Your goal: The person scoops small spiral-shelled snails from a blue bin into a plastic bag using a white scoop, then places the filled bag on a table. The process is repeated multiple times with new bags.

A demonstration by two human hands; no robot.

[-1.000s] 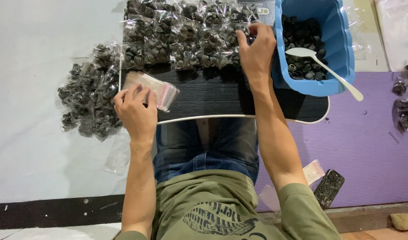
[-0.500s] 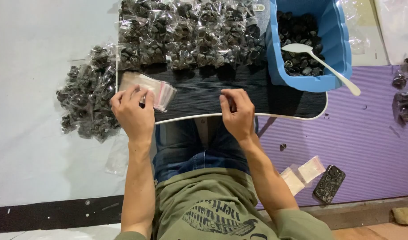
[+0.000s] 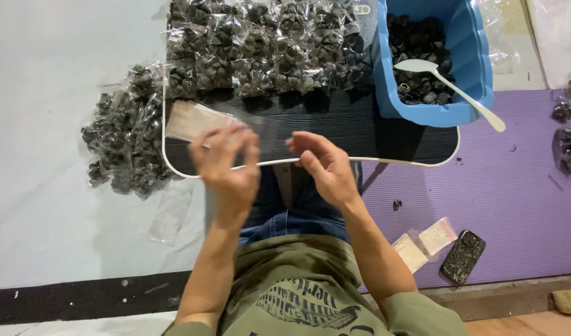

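My left hand (image 3: 226, 165) is lifted over the near edge of the black lap tray (image 3: 360, 134) and looks blurred. It pinches a small clear plastic bag (image 3: 272, 135), and the fingertips of my right hand (image 3: 323, 165) hold the bag's other side. A stack of empty clear bags (image 3: 189, 119) lies on the tray just left of my left hand. Rows of filled bags of dark shells (image 3: 267, 50) cover the tray's far side.
A blue tub (image 3: 466, 68) of dark shells with a white spoon (image 3: 447, 84) stands at the tray's right end. A heap of filled bags (image 3: 120, 146) lies on the floor at left. A phone (image 3: 463, 256) and small white packets (image 3: 425, 244) rest on the purple mat (image 3: 515, 199).
My right hand came back from the tub's side to the tray's near edge. My left hand lifted off the bag stack with one clear bag, and both hands now meet on it.
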